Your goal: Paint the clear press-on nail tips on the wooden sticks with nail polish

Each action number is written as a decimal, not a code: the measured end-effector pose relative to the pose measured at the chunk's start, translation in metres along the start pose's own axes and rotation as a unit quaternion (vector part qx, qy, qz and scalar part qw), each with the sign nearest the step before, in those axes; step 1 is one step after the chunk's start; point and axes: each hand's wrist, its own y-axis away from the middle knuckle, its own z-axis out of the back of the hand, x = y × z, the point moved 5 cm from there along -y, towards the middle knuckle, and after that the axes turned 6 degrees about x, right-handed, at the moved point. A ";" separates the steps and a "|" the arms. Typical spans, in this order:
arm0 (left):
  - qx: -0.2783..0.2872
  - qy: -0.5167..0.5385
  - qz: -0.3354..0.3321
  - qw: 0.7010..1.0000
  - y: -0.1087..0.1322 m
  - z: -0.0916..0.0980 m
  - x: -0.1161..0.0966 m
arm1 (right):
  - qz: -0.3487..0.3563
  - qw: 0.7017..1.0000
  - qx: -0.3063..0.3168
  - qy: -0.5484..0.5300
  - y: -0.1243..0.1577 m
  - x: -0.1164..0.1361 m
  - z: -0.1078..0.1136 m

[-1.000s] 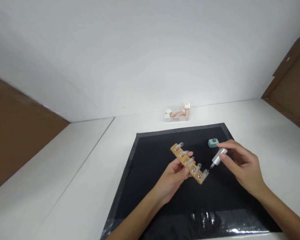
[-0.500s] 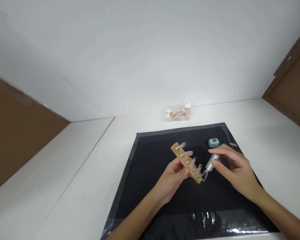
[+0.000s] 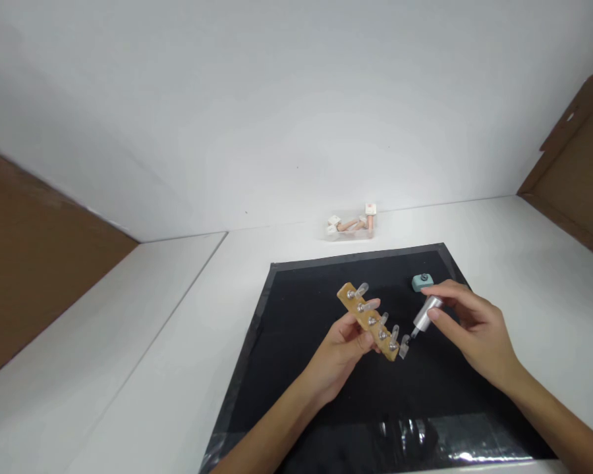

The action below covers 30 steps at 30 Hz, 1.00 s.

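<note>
Black mat on white table, far edge just short of box and wall. On both sides, broad stretches of table between mat and brown panels. Well inside mat edges, raised above it and slanted: strip, pinched between thumb and fingers of left hand. Across a narrow gap, right hand, pinching cap between thumb and forefinger. Dark brush aimed down at the nearest tip; too fine to tell whether touching.

Counted: one strip, five studs, five tips, one cap, one bottle, two panels, one box. Pegs in the box too overlapped for a sure count.

Strip flat, oblong, tan, wood-like; studs round, shiny, metallic; tips clear, thin, elongated. Cap silvery, cylindrical. Bottle teal, squat, dark-necked, just beyond right hand. Box clear; pegs pinkish with square white heads. Mat glossy along the near side, with strong reflections.
</note>
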 end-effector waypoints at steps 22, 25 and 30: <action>0.010 0.019 -0.003 1.000 0.000 -0.001 0.001 | -0.010 1.000 0.001 -0.021 -0.001 0.002 -0.001; 0.013 0.023 0.000 1.000 0.000 -0.001 0.001 | -0.018 1.000 0.014 -0.008 -0.002 0.001 -0.004; 0.012 0.019 -0.003 1.000 -0.001 0.003 0.003 | -0.034 0.999 -0.006 0.014 -0.003 -0.004 -0.001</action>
